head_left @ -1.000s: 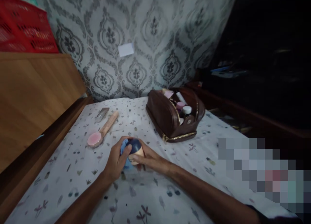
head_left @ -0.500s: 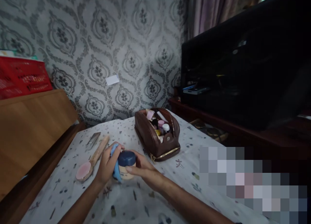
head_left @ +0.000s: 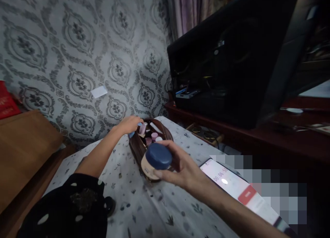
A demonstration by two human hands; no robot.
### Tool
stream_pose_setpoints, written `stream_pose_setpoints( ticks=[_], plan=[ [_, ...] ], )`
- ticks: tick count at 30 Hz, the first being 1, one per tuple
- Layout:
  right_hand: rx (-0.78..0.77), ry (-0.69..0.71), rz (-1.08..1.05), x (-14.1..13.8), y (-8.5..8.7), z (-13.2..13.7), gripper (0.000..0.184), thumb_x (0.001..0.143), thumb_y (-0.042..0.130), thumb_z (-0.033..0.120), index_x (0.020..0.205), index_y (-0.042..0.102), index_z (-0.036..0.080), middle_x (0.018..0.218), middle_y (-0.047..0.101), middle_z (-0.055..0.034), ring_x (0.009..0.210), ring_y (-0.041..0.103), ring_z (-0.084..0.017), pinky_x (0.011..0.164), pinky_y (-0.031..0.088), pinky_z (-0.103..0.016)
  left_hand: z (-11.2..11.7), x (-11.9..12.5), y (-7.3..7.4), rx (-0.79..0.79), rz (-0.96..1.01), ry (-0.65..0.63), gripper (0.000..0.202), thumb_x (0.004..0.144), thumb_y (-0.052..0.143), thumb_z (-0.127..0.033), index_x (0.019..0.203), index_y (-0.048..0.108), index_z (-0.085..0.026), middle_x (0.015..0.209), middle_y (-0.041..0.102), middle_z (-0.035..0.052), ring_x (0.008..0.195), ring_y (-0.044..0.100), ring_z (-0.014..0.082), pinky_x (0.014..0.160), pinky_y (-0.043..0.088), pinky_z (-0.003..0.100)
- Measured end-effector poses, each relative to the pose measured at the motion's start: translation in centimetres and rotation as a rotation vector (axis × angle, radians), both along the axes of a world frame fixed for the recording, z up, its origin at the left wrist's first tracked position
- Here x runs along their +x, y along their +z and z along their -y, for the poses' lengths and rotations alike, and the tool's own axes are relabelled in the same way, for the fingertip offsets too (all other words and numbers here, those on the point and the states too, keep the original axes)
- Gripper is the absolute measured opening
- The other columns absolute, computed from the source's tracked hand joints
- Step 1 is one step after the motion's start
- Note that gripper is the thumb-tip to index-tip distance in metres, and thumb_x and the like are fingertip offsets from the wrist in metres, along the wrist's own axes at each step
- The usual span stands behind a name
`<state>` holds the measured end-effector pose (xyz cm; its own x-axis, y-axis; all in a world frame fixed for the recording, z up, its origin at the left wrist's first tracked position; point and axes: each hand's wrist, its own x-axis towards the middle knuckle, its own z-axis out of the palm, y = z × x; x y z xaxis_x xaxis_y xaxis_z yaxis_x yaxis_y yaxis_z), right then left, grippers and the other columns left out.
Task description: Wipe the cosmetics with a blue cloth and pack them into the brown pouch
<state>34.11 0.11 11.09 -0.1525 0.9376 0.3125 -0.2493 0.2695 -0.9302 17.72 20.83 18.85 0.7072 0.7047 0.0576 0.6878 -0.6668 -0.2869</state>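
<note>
My right hand (head_left: pixel 179 164) is closed around a cream-coloured jar (head_left: pixel 148 169) with a dark blue lid. It holds the jar tilted, in front of the near end of a brown cosmetic bag (head_left: pixel 134 149). The bag stands unzipped, and pink and white containers (head_left: pixel 154 136) show inside it. At the bag's far left rim is my left hand (head_left: pixel 131 123), its fingers closed on a blue cloth (head_left: pixel 132 133) that is partly hidden. The jar and right hand cover much of the bag's front.
A phone (head_left: pixel 229 190) with a timer on its screen lies at the right. Behind it a black television (head_left: pixel 219 76) stands on a dark red cabinet (head_left: pixel 177 110). On the left is a wooden headboard-like panel (head_left: pixel 25 145); patterned wallpaper (head_left: pixel 77 59) is behind the printed cloth surface (head_left: pixel 134 210).
My left hand has left the jar and reached forward to the bag with the blue cloth. My right hand has lifted the jar toward the bag. The view has swung right.
</note>
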Motion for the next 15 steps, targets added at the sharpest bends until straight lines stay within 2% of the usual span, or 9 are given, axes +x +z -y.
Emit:
stream_pose_setpoints(
  ticks=[4,8,12,15],
  plan=[
    [0.023,-0.252,0.056,4.0,1.5,-0.9,0.049,0.069,0.080,0.041,0.108,0.057,0.024,0.110,0.069,-0.0056,0.099,0.068,-0.024,0.088,0.055,-0.037,-1.4,0.6,-0.1,-0.074,-0.057,-0.034,0.052,0.083,0.046,-0.010,0.128,0.062,-0.031,0.128,0.068,0.0013,0.114,0.062,0.0226,0.092,0.049,0.029],
    [0.014,-0.449,0.101,6.3,2.4,-2.6,0.052,0.067,0.080,0.047,0.107,0.058,0.022,0.111,0.070,-0.0075,0.099,0.068,-0.026,0.087,0.055,-0.039,-2.0,0.2,-0.1,-0.111,-0.100,-0.049,0.054,0.087,0.043,-0.015,0.137,0.055,-0.033,0.138,0.062,-0.0004,0.122,0.059,0.0229,0.097,0.047,0.030],
    [0.056,-0.449,0.128,6.6,2.7,-5.1,0.049,0.068,0.079,0.043,0.106,0.058,0.021,0.110,0.070,-0.0080,0.100,0.067,-0.025,0.087,0.054,-0.038,-2.4,-0.4,-0.3,-0.112,-0.085,-0.081,0.056,0.088,0.042,-0.015,0.139,0.052,-0.034,0.137,0.063,-0.0006,0.120,0.061,0.0229,0.098,0.047,0.031],
    [0.120,-0.414,0.239,6.1,2.7,-7.4,0.047,0.068,0.077,0.042,0.105,0.060,0.020,0.106,0.070,-0.0067,0.096,0.067,-0.024,0.083,0.053,-0.037,-2.1,-1.1,-0.3,-0.119,-0.022,-0.135,0.058,0.084,0.042,-0.011,0.137,0.056,-0.032,0.132,0.065,0.0003,0.116,0.062,0.0225,0.096,0.048,0.030]
  ],
)
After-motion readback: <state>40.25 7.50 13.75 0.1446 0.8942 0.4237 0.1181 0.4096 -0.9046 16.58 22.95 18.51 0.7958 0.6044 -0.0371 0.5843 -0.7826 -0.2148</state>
